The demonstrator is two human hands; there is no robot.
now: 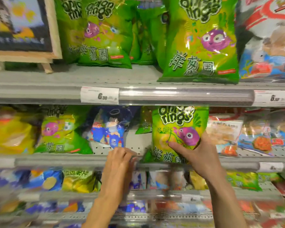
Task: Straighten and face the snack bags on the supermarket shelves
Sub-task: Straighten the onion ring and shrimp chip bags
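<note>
A green onion-rings bag (176, 129) stands upright at the front of the middle shelf (56, 159). My right hand (197, 155) holds its lower right part, thumb across the front, fingers behind the right edge. My left hand (120, 160) hovers at the shelf's front edge just left of that bag, fingers loosely curled, holding nothing I can see. A dark blue snack bag (109, 127) leans back behind my left hand. Another green onion-rings bag (61, 132) lies tilted to its left.
The top shelf carries more green onion-rings bags (199, 40) (97, 33) and a framed sign (21, 25) at the left. A yellow bag (10, 132) sits at the far left of the middle shelf, white and blue bags (253, 134) at the right. Price tags (99, 95) line the shelf rail. Lower shelves hold several small bags.
</note>
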